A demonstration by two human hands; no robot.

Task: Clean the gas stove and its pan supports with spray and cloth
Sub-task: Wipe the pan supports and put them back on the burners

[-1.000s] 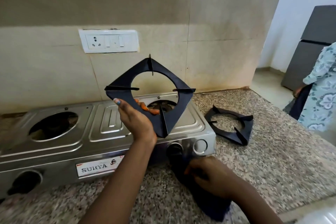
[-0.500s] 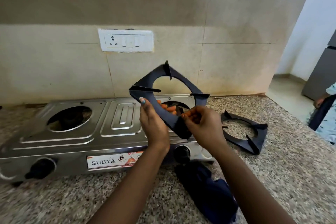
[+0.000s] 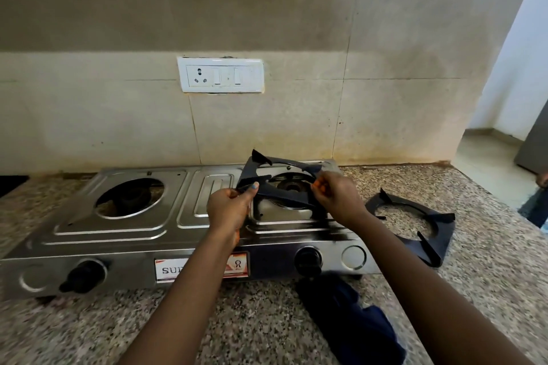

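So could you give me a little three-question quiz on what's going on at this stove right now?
1. True or false: both hands hold the pan support over the right burner.
2. Where does the second support lie? A) on the left burner B) on the counter right of the stove C) on the floor
3. Fill in: the dark cloth lies on the counter in front of the ____.

Key:
1. True: the left hand and right hand each grip a side of it.
2. B: beside the stove, on the counter.
3. stove.
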